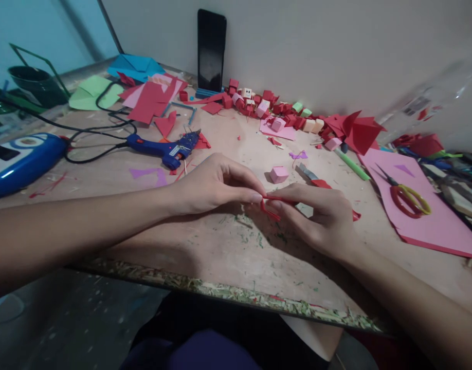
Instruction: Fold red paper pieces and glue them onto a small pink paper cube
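Note:
A thin red strip [269, 209], perhaps paper or cord, is pinched between my two hands above the middle of the table. My left hand [216, 184] closes thumb and forefinger on it from the left. From the right, my right hand [316, 210] grips it the same way, fingertips almost touching the left ones. Just beyond the fingers sits a small pink paper cube [279, 174]. A cutter with a red handle [321, 183] lies partly hidden behind my right hand.
A blue glue gun [164, 147] with a black cable lies at left. Yellow-and-red scissors [409, 200] rest on pink paper [444, 231] at right. Along the wall are several small paper cubes [262, 107], and a phone [212, 51] stands upright. Green bits litter the table [220, 257].

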Motion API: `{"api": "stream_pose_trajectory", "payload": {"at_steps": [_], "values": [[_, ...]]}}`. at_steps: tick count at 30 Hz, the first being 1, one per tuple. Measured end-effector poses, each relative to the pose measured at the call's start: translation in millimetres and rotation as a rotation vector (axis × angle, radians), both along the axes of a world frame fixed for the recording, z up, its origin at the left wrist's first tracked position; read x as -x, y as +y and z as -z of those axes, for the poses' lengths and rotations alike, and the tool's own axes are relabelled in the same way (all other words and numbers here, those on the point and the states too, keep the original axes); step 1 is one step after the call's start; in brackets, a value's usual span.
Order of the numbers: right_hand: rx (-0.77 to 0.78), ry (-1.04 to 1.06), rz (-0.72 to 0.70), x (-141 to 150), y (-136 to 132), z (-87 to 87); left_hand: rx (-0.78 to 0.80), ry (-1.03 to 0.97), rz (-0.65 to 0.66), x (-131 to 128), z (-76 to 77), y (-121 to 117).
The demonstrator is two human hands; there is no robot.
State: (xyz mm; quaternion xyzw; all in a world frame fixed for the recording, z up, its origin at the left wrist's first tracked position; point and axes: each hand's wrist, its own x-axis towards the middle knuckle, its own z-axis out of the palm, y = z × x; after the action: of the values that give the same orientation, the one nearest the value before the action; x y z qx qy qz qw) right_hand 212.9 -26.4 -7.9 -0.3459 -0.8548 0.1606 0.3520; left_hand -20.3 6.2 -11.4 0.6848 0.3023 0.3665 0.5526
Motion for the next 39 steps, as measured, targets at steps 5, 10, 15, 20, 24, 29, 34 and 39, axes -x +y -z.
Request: {"api": "stream_pose_trajectory", "payload": {"at_steps": [5, 10, 15, 20, 24, 29, 34, 39], "values": [[0.002, 0.010, 0.040, 0.7, 1.3, 4.3, 0.047, 0.004, 0.011, 0.8, 2.8, -0.5], [-0.028, -0.007, 0.041, 1.7, -0.1, 2.7, 0.032, -0.007, 0.031, 0.1, 0.6, -0.7], [-0.067, -0.005, 0.075, 0.7, -0.7, -0.1, 0.023, -0.002, 0.026, 0.2, -1.4, -0.4], [-0.063, -0.014, 0.065, 0.6, 0.1, 1.4, 0.031, -0.019, 0.035, 0.7, 0.7, 0.3], [-0.024, 0.020, 0.092, -0.4, -0.6, 0.0, 0.068, -0.040, 0.016, -0.5, 0.8, 0.3], [0.275, 0.254, 0.138, -3.7, 4.9, 2.5, 0.031, -0.049, -0.104, -2.1, -3.1, -1.3], [0.565, 0.443, -0.099, -1.8, 11.4, 10.4, 0.053, -0.082, -0.152, -3.3, -4.0, -2.4], [0.560, 0.438, -0.022, 6.0, 7.8, 10.5, 0.094, -0.096, -0.104, -6.7, -2.6, -4.8]]}}
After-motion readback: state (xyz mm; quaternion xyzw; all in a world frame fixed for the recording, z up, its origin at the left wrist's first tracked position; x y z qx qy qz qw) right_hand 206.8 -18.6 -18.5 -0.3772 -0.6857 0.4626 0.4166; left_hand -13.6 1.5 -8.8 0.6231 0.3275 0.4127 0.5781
